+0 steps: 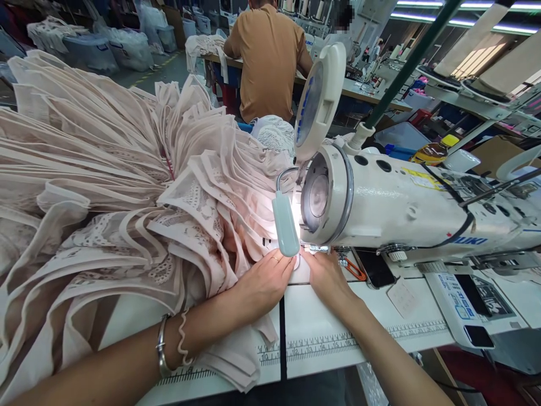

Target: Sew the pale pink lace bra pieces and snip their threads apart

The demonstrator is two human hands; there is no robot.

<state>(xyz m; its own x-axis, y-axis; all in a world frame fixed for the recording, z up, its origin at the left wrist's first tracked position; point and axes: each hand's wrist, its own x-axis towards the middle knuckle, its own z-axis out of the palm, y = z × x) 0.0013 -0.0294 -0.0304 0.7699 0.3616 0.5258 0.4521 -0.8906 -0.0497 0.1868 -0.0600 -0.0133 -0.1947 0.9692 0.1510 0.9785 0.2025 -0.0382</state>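
Fabric [127, 192] pressed flat by both hands, left [264, 282] & right [327, 276], under JUKI machine [406, 203].

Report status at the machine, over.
Left hand and right hand flat on pink fabric under the sewing machine. Lamp hides the needle.

A workshop floor [164, 65] with yellow lines runs past plastic bins [91, 51], seemingly full of fabric; long worktables [359, 90] stand behind. Tube lights [460, 21] glow overhead at right.
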